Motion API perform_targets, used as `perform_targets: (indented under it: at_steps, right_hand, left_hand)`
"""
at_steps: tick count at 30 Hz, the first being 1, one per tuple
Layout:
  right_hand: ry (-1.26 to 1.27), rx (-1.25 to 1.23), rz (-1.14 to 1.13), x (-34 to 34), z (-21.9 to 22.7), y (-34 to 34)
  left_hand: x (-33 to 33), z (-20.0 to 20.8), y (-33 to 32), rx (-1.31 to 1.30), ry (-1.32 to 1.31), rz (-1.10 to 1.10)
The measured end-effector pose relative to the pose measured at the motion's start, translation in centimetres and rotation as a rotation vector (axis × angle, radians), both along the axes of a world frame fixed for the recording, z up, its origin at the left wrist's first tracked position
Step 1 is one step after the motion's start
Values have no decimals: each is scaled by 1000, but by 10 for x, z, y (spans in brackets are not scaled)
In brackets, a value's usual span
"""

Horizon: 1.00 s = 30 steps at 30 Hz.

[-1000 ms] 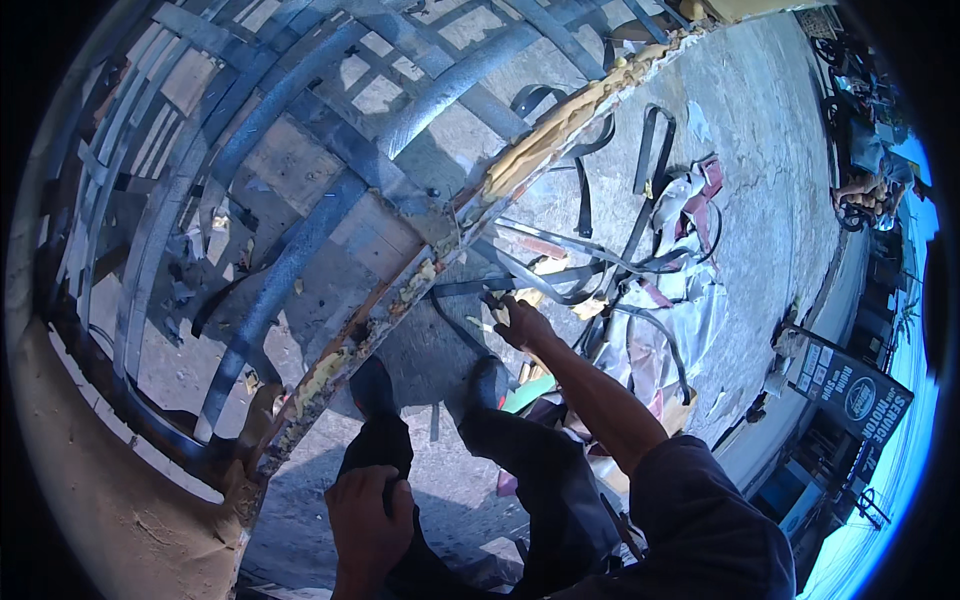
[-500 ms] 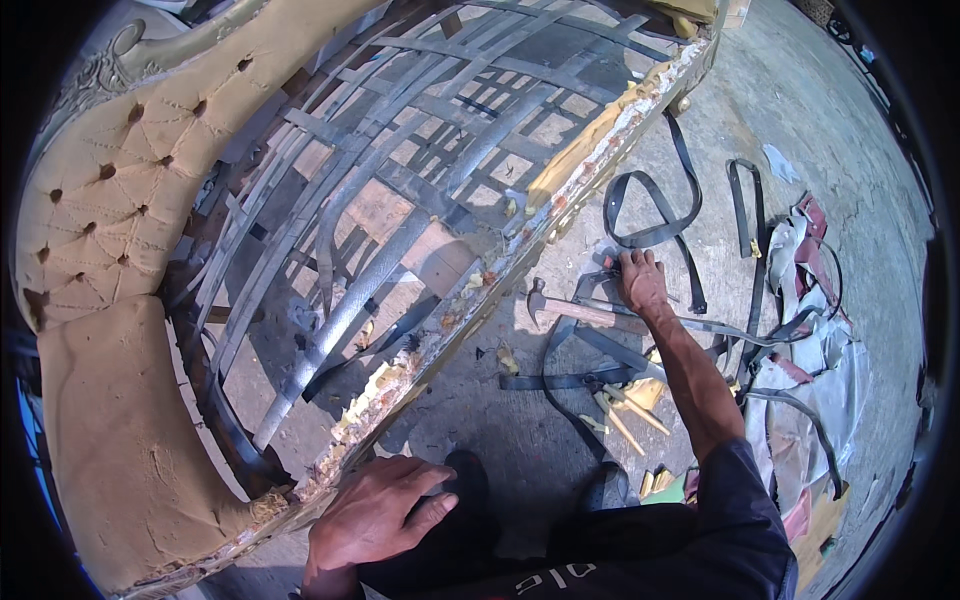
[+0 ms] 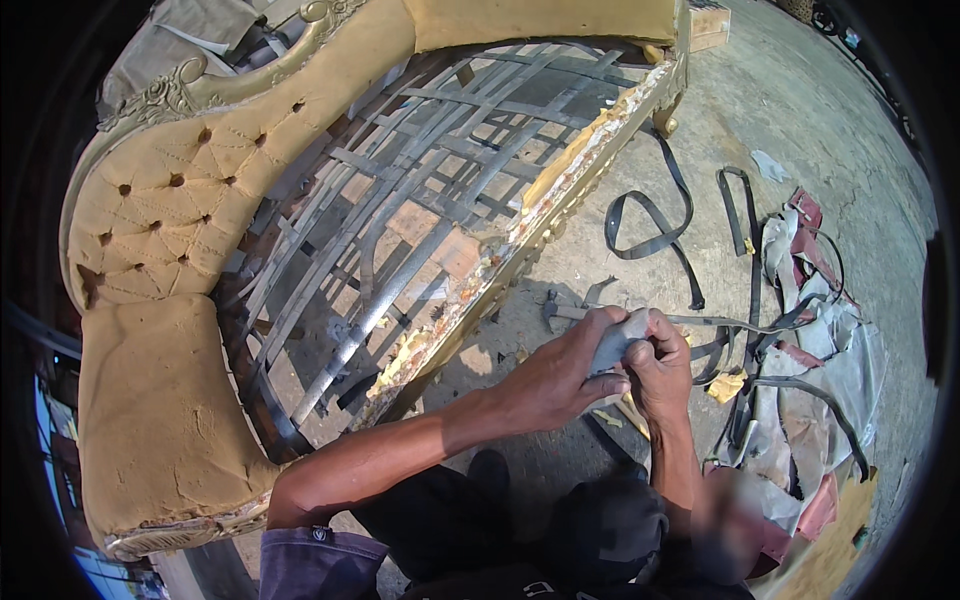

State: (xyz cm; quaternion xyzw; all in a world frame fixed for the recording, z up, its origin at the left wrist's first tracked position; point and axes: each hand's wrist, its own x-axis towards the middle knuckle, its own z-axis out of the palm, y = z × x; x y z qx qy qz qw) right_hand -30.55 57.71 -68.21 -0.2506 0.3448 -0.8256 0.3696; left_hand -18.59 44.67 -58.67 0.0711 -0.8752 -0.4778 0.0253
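Hands (image 3: 560,376) brought together since earlier | grey piece (image 3: 613,346) held between both

Floor (image 3: 800,130) v. brt w/ shadows (image 3: 540,465), edges warped.

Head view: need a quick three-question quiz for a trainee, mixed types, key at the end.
1. What colour is the small piece held between the left hand and the right hand?

2. True or false: the torn cloth lies on the floor to the right of both hands.

3. What crosses the open seat of the sofa?
a) rope
b) webbing
c) coil springs

Key: 1. grey; 2. true; 3. b
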Motion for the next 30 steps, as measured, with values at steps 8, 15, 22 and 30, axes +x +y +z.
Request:
perform_targets:
  at_steps: [8, 15, 22, 30]
  right_hand:
    - [98, 177, 258, 14, -32, -1]
    - [319, 415, 184, 48, -28, -10]
    - [583, 549, 278, 49, -15, 11]
    - [1031, 1237, 417, -43, -117, 57]
  left_hand:
    - [23, -24, -20, -114, -160, 173]
    - [30, -23, -18, 252, -334, 310]
    - [20, -27, -11, 116, -213, 335]
    - [29, -18, -31, 496, 102, 412]
